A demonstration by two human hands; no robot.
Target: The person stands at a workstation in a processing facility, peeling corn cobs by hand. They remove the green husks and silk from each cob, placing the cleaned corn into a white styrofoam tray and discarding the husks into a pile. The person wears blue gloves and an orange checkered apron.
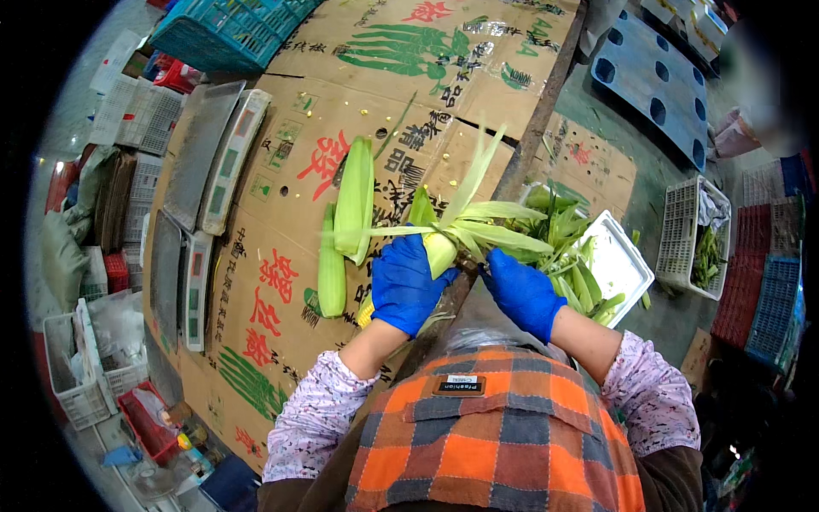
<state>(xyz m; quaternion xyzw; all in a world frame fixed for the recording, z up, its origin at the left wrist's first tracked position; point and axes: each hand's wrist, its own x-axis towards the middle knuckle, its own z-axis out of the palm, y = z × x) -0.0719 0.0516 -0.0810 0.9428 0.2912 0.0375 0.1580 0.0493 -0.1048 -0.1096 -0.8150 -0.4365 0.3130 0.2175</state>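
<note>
My left hand, in a blue glove, grips an ear of corn. Its pale husk leaves are peeled back and splay out around one end. Close by on the right is my right hand, also blue-gloved, with its fingers curled beside the lower leaves. Whether it pinches a leaf cannot be made out. Two ears in green husk, one broad and one slimmer, lie side by side left of my left hand. Yellow kernels of another cob show partly hidden by that hand.
Printed cardboard covers the table, with a blue plastic crate at the far end. Two scales stand along the left. Husks fill part of a white foam box on the right. Beyond are a white basket and blue pallet.
</note>
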